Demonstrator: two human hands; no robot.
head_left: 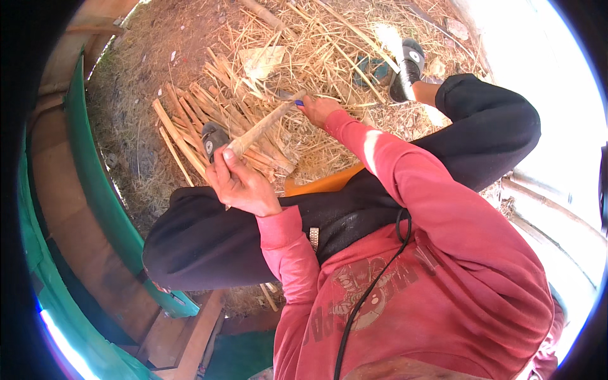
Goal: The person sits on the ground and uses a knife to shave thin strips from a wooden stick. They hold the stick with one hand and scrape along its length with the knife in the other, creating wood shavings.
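Observation:
My left hand (244, 183) is closed around the near end of a pale split stick (266, 126), which looks like wood or bamboo. The stick slants up and away to the right, above the pile. At its far end my right hand (322, 111) is closed on a blue-handled knife (299, 102). Only a bit of the handle and a short grey stretch of blade show, close against the stick. Most of the grip is hidden by my fingers.
Split sticks (190, 117) lie in a pile between my feet, beside straw and shavings (323, 50). Dark slippers (413, 60) are on my feet. A flat pale piece (263, 61) rests on the straw. Green sheeting and a wooden frame (82, 190) stand at my left.

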